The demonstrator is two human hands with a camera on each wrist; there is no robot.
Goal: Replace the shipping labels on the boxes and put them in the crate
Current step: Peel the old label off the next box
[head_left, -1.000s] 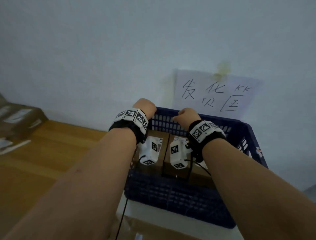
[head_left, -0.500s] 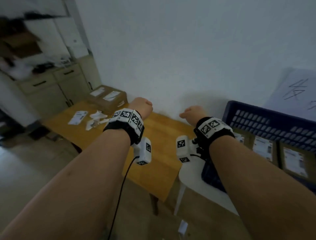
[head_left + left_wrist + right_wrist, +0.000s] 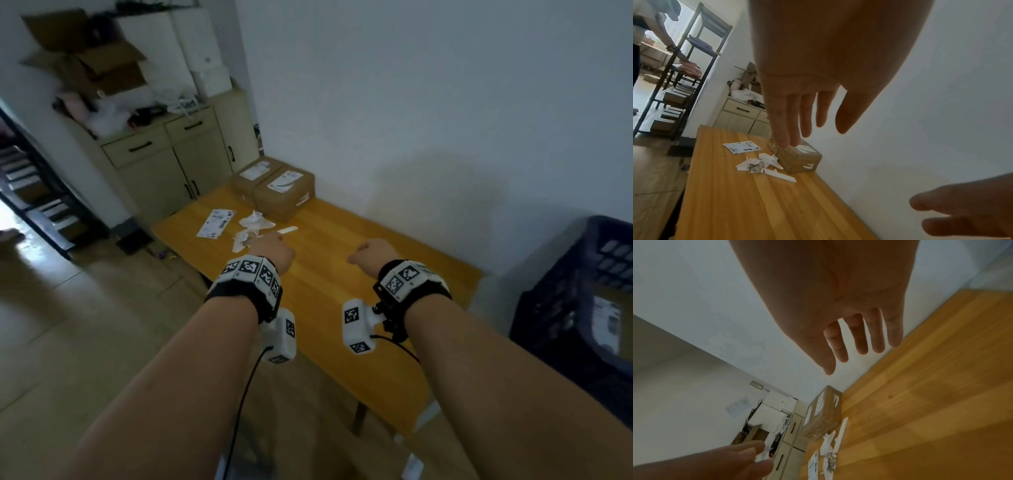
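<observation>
1. Counter (image 3: pixel 342 308), wooden: the landmark for all entries.
2. Crate (image 3: pixel 561 301), dark blue, off the counter's right end; labelled boxes inside.
3. Two boxes (image 3: pixel 274 188), brown, on the counter's far left corner, touching; both carry labels.
4. Left hand (image 3: pixel 818 81) and right hand (image 3: pixel 838 313): above the counter, fingers spread, holding nothing.
5. Fresh labels (image 3: pixel 215 222) and crumpled scraps (image 3: pixel 251 228), just beside the boxes. Risk: a hasty reach could sweep the labels off the counter edge.

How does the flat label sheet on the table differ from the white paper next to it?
The label sheet lies flat and whole, with print showing; the crumpled paper is balled and torn. The sheet sits farther from the two boxes; the crumpled paper lies right beside them. Both are white and rest on the wooden table.
</observation>
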